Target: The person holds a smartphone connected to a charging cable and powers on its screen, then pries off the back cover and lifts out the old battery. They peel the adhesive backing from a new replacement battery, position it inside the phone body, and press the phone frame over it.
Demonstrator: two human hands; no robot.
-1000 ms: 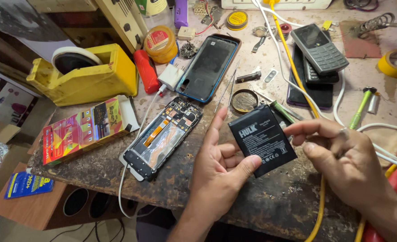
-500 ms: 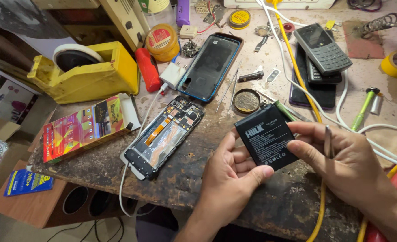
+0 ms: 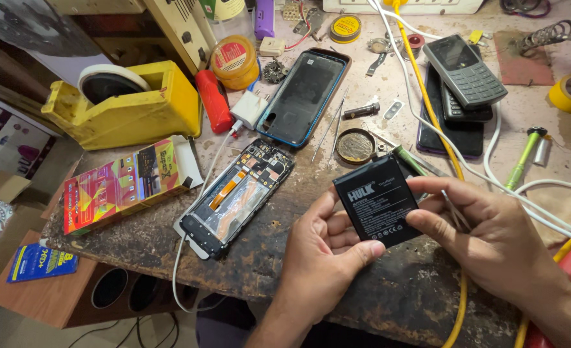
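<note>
Black and flat, the phone battery (image 3: 377, 200) sits between our hands above the scarred desk (image 3: 375, 290): our left hand (image 3: 324, 258) pinches its lower edge with the thumb, our right hand (image 3: 491, 238) grips its right side (thin tweezers (image 3: 454, 211) tucked against those fingers). Just left lies the opened phone (image 3: 237, 196), and beyond it a blue-rimmed phone cover (image 3: 303, 96) and a yellow tape dispenser (image 3: 127, 103)

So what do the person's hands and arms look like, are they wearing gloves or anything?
No gloves. Both the left hand and the right hand are bare, with short, plain fingernails. No rings, watch or bracelet show, and no sleeves reach the wrists or the parts of the forearms in view.
</note>
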